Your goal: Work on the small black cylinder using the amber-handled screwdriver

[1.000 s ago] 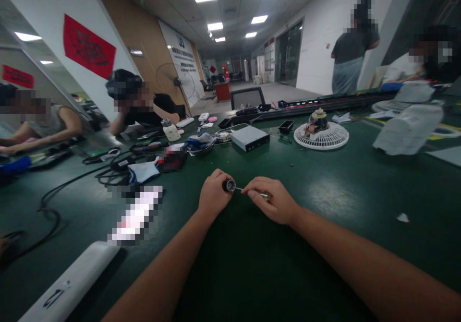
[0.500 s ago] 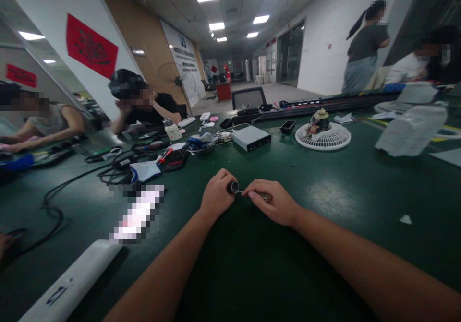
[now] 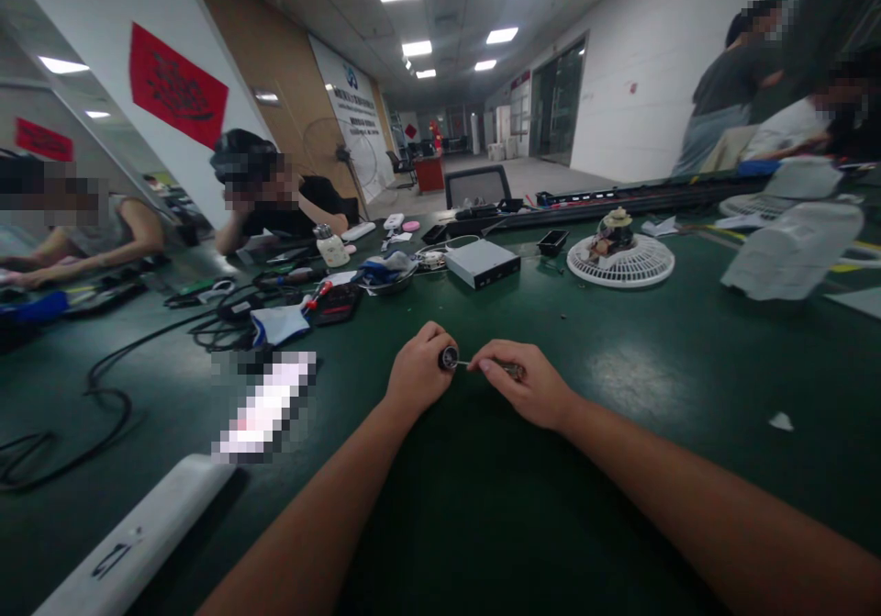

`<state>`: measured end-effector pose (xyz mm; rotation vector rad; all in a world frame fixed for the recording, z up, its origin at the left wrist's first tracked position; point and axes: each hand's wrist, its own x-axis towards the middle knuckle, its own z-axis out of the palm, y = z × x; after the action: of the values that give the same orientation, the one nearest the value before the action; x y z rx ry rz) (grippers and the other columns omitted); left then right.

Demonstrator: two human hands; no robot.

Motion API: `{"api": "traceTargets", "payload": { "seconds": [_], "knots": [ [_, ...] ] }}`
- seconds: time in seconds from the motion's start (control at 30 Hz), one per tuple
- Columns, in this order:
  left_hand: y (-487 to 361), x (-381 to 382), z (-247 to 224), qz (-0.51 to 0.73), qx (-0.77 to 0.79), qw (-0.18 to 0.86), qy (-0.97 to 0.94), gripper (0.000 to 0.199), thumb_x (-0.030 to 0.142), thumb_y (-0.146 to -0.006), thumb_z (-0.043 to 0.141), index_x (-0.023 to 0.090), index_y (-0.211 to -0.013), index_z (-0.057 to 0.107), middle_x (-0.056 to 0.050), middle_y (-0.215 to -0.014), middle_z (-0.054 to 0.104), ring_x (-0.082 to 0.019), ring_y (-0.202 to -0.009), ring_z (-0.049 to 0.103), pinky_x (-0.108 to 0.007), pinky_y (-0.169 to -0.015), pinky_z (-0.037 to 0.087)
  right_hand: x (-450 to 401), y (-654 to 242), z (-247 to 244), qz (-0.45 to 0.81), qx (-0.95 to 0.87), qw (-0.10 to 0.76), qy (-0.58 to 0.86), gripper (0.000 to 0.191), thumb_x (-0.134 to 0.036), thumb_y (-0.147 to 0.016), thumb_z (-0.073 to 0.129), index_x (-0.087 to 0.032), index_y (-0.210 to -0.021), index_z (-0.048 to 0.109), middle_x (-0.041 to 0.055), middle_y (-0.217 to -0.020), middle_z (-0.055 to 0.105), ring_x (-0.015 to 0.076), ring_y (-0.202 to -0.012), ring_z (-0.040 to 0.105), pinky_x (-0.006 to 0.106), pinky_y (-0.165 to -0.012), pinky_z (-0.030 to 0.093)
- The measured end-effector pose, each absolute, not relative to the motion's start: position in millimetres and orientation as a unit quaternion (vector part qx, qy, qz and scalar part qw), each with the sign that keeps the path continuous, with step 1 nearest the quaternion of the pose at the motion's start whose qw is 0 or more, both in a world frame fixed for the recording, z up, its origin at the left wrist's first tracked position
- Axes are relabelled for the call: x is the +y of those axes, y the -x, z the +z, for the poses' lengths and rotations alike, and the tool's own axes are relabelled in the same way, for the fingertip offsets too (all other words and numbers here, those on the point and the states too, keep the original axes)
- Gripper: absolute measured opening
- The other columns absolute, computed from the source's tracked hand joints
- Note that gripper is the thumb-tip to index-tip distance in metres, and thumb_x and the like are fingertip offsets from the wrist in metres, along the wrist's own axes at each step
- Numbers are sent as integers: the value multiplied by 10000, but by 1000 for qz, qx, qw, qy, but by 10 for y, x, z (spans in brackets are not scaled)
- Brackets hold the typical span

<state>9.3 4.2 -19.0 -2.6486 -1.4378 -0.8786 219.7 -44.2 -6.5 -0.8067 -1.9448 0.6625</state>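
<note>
My left hand (image 3: 421, 368) is closed round a small black cylindrical part (image 3: 448, 358), its round end facing right. Most of that part is hidden in the fingers. In my right hand (image 3: 518, 379) is a screwdriver (image 3: 514, 372), with a piece of its handle showing beneath the fingers. Its thin metal shaft points left and its tip reaches the open end of the black part; whether it touches inside cannot be made out. Both hands are close together over the green table (image 3: 523, 515).
A grey disc drive (image 3: 483, 263), a black tray (image 3: 552, 242) and a white fan grille with motor (image 3: 620, 258) stand beyond my hands. On the left lie a lit phone (image 3: 270, 407), a white oblong device (image 3: 138, 533) and black cables (image 3: 124, 396). People sit across the table.
The view has shifted slightly. More of the screwdriver's shaft shows between my hands, both of which keep their grip. A standing person at the back right has moved further right.
</note>
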Motion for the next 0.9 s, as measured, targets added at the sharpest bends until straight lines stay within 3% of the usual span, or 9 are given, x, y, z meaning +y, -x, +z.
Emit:
{"api": "traceTargets", "payload": {
  "seconds": [0.23, 0.53, 0.77, 0.9],
  "knots": [
    [-94, 44, -190, -266, -462, 4, 846, 139, 90, -812, 599, 217, -852, 641, -27, -987, 600, -165, -817, 604, -290, -726, 471, -390, -2217, -81, 231, -782, 451, 363, 221, -216, -977, 530, -191, -931, 745, 53, -911, 737, 194, -861, 672, 330, -807, 487],
    [-80, 45, -165, -250, -466, 2, 849, 182, 54, -788, 588, 210, -863, 645, -26, -960, 652, -179, -841, 611, -297, -750, 455, -412, -2176, -122, 308, -762, 445, 356, 241, -301, -1006, 525, -201, -1065, 737, 45, -950, 733, 179, -819, 664, 316, -759, 487],
    [-86, 48, -185, -231, -468, 13, 853, 177, 55, -763, 580, 217, -828, 610, -9, -857, 677, -194, -797, 604, -324, -730, 414, -409, -2203, -85, 284, -789, 430, 336, 209, -245, -992, 534, -182, -964, 731, 66, -983, 728, 192, -892, 669, 336, -819, 491],
    [-83, 52, -192, -229, -469, 16, 853, 166, 71, -769, 586, 222, -832, 611, -5, -840, 685, -198, -784, 606, -323, -715, 405, -410, -2197, -108, 315, -772, 443, 330, 226, -292, -1007, 526, -189, -1033, 725, 59, -968, 723, 190, -868, 668, 330, -788, 503]
  ]
}}
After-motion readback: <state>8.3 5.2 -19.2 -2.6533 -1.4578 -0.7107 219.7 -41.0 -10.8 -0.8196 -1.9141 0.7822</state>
